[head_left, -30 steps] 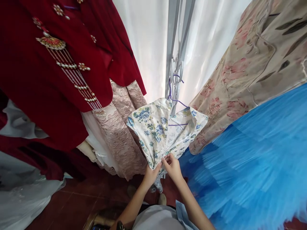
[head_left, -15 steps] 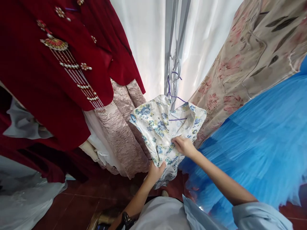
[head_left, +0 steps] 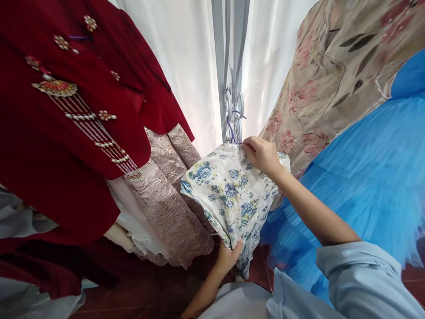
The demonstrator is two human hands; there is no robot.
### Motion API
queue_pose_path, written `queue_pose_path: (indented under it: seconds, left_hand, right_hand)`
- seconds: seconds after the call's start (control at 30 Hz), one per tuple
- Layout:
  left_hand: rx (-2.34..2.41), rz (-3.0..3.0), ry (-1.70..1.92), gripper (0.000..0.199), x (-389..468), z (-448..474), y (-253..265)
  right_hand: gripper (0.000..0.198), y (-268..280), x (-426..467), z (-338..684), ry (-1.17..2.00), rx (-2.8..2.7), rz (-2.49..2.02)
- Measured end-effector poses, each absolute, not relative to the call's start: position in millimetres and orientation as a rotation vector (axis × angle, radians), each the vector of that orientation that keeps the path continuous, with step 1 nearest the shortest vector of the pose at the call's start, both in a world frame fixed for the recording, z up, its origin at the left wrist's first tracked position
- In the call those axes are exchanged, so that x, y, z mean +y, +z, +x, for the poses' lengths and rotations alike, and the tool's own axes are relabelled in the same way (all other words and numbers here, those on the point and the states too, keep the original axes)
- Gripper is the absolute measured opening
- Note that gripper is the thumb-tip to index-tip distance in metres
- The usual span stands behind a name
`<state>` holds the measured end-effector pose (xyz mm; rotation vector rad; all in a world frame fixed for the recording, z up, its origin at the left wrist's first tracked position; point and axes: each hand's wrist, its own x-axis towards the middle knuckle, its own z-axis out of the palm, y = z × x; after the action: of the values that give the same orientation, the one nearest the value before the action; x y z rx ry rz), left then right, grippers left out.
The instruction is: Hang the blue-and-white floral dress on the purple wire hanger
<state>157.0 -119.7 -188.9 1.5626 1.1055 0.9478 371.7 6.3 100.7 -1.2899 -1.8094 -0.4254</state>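
A white dress with blue flowers (head_left: 229,186) hangs in front of me from a thin purple hanger (head_left: 231,128). Its top opening is drawn together, so the hanger's lower part is hidden. At the neckline my right hand (head_left: 262,155) is closed in a pinch; a zipper pull or other small part between its fingertips cannot be made out. Lower down, my left hand (head_left: 229,257) grips the bunched cloth between thumb and fingers, pulling folds into it.
The hanger hooks onto a grey metal stand (head_left: 234,88) before white curtains (head_left: 179,57). A red jacket (head_left: 109,102) with beaded ornaments and a pink brocade skirt (head_left: 169,204) hang left. On the right are a beige floral dress (head_left: 299,97) and blue tulle (head_left: 358,168).
My right hand has moved up from mid-dress to the neckline, and the gaping opening has closed. My left hand still grips the lower cloth, now slightly lower and farther right in view.
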Motion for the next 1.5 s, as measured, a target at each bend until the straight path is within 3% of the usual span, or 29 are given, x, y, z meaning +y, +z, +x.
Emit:
queue_pose_path:
  seconds: [0.1, 0.2, 0.3, 0.4, 0.53, 0.63, 0.73, 1.13, 1.33, 1.5]
  left_hand:
    - [1.006, 1.514, 0.834, 0.063, -102, 136, -191]
    - [1.154, 1.400, 1.124, 0.082, -68, 111, -171]
    - [1.360, 1.471, 1.743, 0.066, -23, 96, -109]
    - [1.028, 1.923, 2.048, 0.044, 13, 106, -18]
    - [0.694, 2.579, 1.472, 0.032, 37, 150, 90]
    - [0.688, 2.780, 1.043, 0.023, 44, 182, 133]
    - [0.769, 2.788, 0.820, 0.024, 47, 200, 145]
    - [0.758, 2.777, 0.965, 0.031, 60, 215, 133]
    - [0.829, 2.687, 1.131, 0.029, 61, 206, 148]
    - [0.846, 2.667, 1.064, 0.020, 62, 189, 132]
  right_hand:
    - [0.023, 103, 4, 369, -0.328, -1.731, -1.269]
    - [0.026, 100, -1, 365, 0.031, -1.570, -1.237]
    - [0.036, 93, -3, 360, 0.568, -1.319, -1.130]
    - [0.040, 85, -1, 354, 0.886, -1.071, -1.008]
    - [0.031, 75, 0, 343, 1.056, -0.864, -0.894]
    - [0.025, 72, -3, 334, 1.081, -0.776, -0.830]
    - [0.024, 70, -7, 328, 1.066, -0.769, -0.821]
    - [0.032, 37, 7, 318, 0.876, -0.831, -0.879]
    - [0.025, -55, -4, 319, 0.870, -0.811, -1.168]
    - [0.045, -144, -60, 305, 1.036, -0.603, -1.290]
